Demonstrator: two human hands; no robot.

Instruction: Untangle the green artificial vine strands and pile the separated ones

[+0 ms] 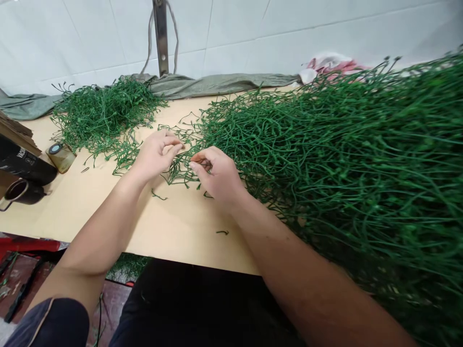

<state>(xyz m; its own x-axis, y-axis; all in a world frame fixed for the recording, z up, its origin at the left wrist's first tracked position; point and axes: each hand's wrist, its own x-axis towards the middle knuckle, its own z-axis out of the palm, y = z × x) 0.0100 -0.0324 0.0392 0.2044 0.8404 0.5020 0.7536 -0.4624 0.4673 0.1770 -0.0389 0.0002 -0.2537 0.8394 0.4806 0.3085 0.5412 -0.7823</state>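
Thumb and fingertips draw close on my left hand (156,153) and right hand (221,174), likely for fine control; whether either pinches anything, I cannot tell. Loose knob-tipped green stems (176,175) lie around my grip, the big heap (325,140) just right, seemingly for easy reach, the smaller pile (106,112) beyond left.

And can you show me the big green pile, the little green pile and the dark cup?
Big green pile (347,154): head view, on its middle stems.
Little green pile (106,113): head view, on its middle.
Dark cup (34,193): head view, on its outer side.
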